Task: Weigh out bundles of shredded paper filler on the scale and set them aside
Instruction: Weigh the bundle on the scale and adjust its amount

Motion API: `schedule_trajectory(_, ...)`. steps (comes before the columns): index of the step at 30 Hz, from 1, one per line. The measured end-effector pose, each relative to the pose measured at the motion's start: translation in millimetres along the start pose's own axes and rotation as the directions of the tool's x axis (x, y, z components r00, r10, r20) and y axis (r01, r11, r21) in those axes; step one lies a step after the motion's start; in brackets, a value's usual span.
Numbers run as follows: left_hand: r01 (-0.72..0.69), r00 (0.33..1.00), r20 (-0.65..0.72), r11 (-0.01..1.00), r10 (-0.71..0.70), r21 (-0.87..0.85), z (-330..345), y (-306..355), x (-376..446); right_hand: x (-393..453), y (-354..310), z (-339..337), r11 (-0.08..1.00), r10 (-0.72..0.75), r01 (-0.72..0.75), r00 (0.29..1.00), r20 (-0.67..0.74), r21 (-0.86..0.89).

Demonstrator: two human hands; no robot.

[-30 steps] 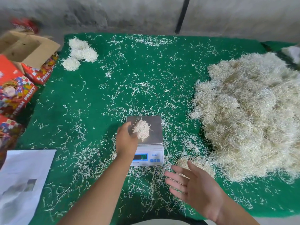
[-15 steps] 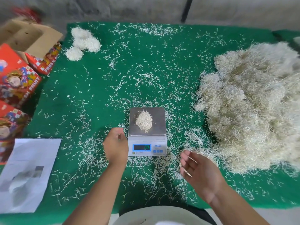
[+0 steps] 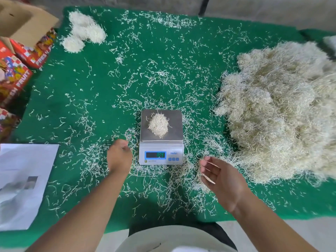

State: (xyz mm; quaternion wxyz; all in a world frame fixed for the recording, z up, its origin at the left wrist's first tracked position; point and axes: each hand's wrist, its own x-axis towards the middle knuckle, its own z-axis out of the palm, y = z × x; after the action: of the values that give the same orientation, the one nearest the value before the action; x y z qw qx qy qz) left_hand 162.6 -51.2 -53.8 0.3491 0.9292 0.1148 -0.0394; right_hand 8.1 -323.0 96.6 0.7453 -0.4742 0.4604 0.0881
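— Green felt (image 3: 101, 91) over the whole table, strands strewn everywhere. What's at the far left?

— Printed cartons (image 3: 16, 73) off the edge, one open cardboard box (image 3: 21, 20) behind them, and a white sheet (image 3: 23, 182) lying at the near corner of the felt.

— And those pale lumps at the back?

— Three small bundles (image 3: 82, 31) of shredded paper, touching one another, near the far left corner.

— The left hand (image 3: 119, 157)?

— Just beside the scale (image 3: 161, 153), on its left, hovering low over the felt. Fingers curled in, loosely clenched; I can't tell whether any strand is pinched inside.

— What's on the scale?

— One bundle (image 3: 158, 125), an oval tuft sitting about the middle of the steel pan, nothing touching it. The display is lit green, but the digits are too blurred to read.

— Right hand (image 3: 221, 176)?

— Near the scale's right front corner, apart from it. Palm turned inward, fingers (image 3: 209, 169) spread and loose, gripping nothing firmly; a few thin strands cling across them.

— And beyond that?

— A big heap (image 3: 280, 110) of the same paper, filling the right side of the felt, its fringe reaching near the right hand.
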Motion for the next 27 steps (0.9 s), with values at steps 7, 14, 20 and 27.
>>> schedule_trajectory(7, -0.066, 0.997, 0.045, 0.961, 0.056, 0.268, 11, -32, 60, 20, -31, 65, 0.904, -0.188, 0.198, 0.98, 0.062, -0.38)
schedule_trajectory(14, -0.147, 0.982, 0.167, 0.907, 0.087, 0.394, 28, -10, 146, 72, -33, 123, 0.359, -0.348, 0.485, 0.862, 0.368, -0.797)
schedule_trajectory(20, -0.083, 0.986, 0.166, 0.878, 0.004, 0.471, 46, -15, 208, 134, -37, 159, -0.024, -0.243, 0.482, 0.847, 0.473, -0.876)
schedule_trajectory(27, -0.108, 0.994, 0.068, 0.856, 0.085, 0.506, 66, -26, 222, 232, -73, 250, 0.016, -0.351, 0.613, 0.743, 0.57, -0.79)
